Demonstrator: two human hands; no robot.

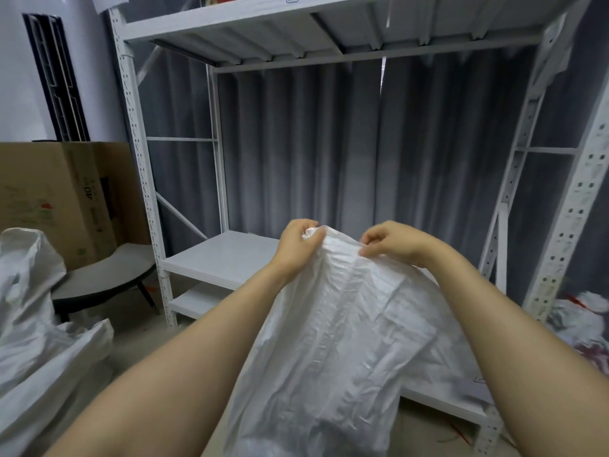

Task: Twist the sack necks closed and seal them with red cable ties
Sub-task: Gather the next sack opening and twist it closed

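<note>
The person holds a white sack [346, 341] up by its mouth in front of the metal rack [141, 179], over the front edge of its low shelf [224, 258]. The sack's base is out of frame. Left hand [298, 245] has thumb & fingers [313, 240] clamped on a bunched bit of the rim; right hand [392, 242] pinches the rim just beside it, w/ fabric stretched between. The neck isn't twisted yet. To do it well, prob. gather the whole rim into one fist, keep pleats tight, then turn w/ the other hand, leaving enough neck above for a tie. Count: 3 sacks, incl. a second sack [33, 324] on the floor at left & a third sack [580, 321] at right, red-marked. One thin red strip [459, 430] lies on the floor, poss. a cable tie; neither hand holds one.
</note>
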